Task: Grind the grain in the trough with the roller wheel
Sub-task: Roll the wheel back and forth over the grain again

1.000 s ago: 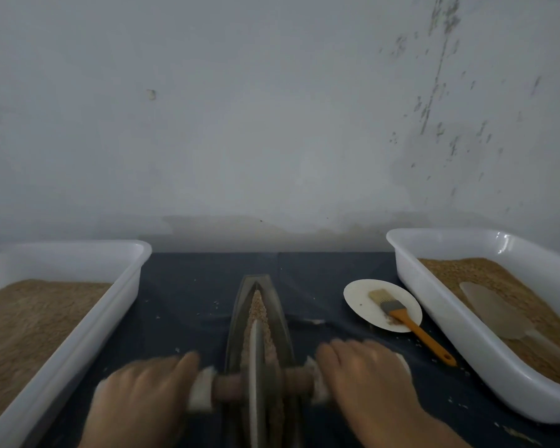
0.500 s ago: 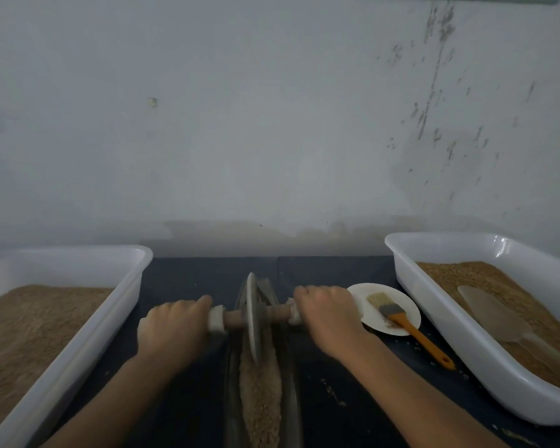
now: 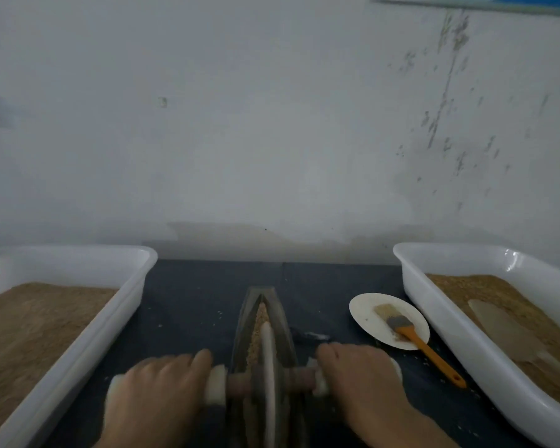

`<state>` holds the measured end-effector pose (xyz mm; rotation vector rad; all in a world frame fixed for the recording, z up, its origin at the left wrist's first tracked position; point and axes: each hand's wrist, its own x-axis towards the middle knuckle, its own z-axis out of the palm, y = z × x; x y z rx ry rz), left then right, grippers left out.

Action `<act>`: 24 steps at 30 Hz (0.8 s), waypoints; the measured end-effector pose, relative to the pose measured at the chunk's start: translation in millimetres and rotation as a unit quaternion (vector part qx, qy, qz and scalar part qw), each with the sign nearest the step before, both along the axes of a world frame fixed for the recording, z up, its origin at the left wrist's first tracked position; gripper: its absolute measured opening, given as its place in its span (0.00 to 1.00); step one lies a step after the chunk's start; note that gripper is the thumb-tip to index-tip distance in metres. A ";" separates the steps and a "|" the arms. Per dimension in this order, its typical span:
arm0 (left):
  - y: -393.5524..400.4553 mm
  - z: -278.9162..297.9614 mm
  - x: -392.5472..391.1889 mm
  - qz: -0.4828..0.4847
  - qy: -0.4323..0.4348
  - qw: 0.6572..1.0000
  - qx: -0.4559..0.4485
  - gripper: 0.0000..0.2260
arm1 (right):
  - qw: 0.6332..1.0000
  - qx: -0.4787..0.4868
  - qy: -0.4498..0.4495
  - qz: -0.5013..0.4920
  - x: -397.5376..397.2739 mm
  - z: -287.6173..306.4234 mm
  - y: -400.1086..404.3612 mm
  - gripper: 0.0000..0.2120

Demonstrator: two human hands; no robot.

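My left hand (image 3: pixel 157 388) is curled around the left end of the handle, and my right hand (image 3: pixel 359 378) is curled around the right end. Between them, low in the middle of the frame, the roller wheel (image 3: pixel 268 367) stands up in the trough (image 3: pixel 283 321). Brown grain (image 3: pixel 258 321) lies in the trough just past the wheel. A white tub (image 3: pixel 136 286) of grain sits at the left edge, another tub (image 3: pixel 411 279) at the right. A brush (image 3: pixel 404 328) rests on a small plate (image 3: pixel 366 310) on the dark desk (image 3: pixel 191 299).
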<state>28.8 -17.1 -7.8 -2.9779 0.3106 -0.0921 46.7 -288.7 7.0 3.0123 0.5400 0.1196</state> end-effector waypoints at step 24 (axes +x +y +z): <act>-11.1 5.7 30.8 0.013 -0.138 0.990 -0.037 0.12 | 0.984 -0.027 -0.169 0.041 34.7 -12.6 -3.5 0.20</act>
